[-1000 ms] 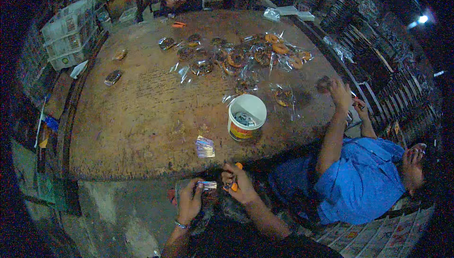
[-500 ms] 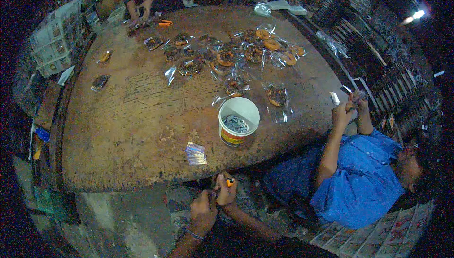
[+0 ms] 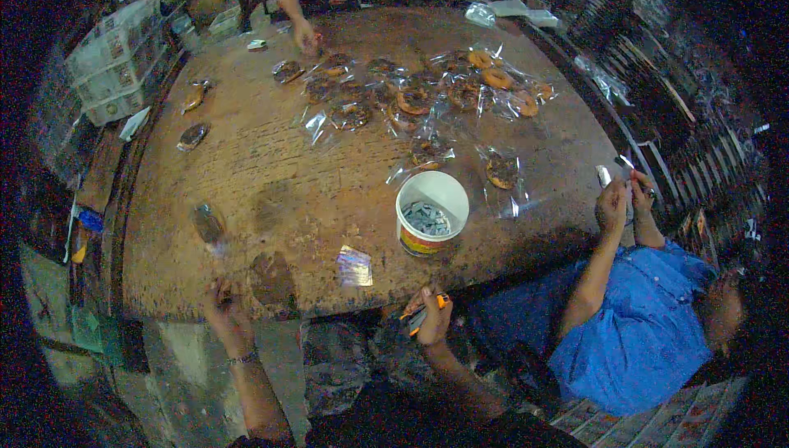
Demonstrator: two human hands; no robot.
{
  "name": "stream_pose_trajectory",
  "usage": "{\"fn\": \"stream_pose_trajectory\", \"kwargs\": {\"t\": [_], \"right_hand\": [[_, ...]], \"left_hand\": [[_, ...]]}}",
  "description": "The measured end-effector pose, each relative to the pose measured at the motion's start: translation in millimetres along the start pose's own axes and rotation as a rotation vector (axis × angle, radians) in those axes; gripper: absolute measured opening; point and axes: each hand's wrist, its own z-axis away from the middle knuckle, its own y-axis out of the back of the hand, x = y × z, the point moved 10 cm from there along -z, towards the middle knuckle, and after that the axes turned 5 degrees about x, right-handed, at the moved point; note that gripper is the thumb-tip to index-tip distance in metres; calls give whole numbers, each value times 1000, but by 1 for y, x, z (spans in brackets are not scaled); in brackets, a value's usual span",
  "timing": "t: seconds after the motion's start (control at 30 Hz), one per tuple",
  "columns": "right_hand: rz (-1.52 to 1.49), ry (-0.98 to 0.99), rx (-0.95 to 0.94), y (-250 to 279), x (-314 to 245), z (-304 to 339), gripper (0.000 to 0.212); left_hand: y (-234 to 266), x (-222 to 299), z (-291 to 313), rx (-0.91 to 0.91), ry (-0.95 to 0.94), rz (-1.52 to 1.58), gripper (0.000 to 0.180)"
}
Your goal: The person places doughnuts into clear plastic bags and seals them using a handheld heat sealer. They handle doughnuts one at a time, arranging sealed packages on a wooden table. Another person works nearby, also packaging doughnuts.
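Observation:
My left hand [image 3: 229, 315] is at the table's front edge on the left, fingers stretched and empty, slightly blurred. Just beyond it lies or slides a blurred dark doughnut in a clear wrapper [image 3: 208, 224]; whether it touches the table I cannot tell. My right hand [image 3: 433, 322] is closed round an orange-and-grey stapler-like hand tool [image 3: 416, 320] at the front edge. Between my hands, a small fan of shiny printed cards [image 3: 355, 267] lies on the table. Beyond my right hand stands a white bucket [image 3: 454, 193] holding many small grey pieces [image 3: 427, 218].
Bagged ring doughnuts [image 3: 415, 101] are heaped at the far middle of the wooden table [image 3: 271, 160]. Two wrapped ones [image 3: 193, 136] lie at left. A co-worker in a blue shirt [image 3: 633, 333] sits at right, holding something small. Another person's hand [image 3: 306, 39] reaches in from the far side.
My hands have parted: the left moved left and opened, and a wrapped doughnut now appears beyond it. My right moved slightly right with the tool. The far person's hands have separated.

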Motion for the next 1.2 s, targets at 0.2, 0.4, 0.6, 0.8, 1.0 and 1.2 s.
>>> {"fn": "stream_pose_trajectory", "kwargs": {"t": [0.2, 0.4, 0.6, 0.8, 1.0, 1.2], "right_hand": [[-55, -96, -159, 2, 60, 13, 13], [70, -192, -172, 22, 96, 31, 15], [154, -120, -271, 28, 75, 43, 21], [15, -420, -160, 53, 117, 34, 29], [220, -342, -287, 37, 145, 36, 33], [287, -394, -258, 46, 127, 58, 32]], "left_hand": [[-121, -73, 43, -612, -215, -856, 26], [-256, -187, -41, -732, 25, -862, 42], [-336, -236, -124, -759, -292, -1114, 25], [-306, -176, -115, -512, -558, -1348, 31], [-317, -190, -83, -666, -171, -840, 32], [-320, -214, -114, -379, -273, -781, 30]]}}
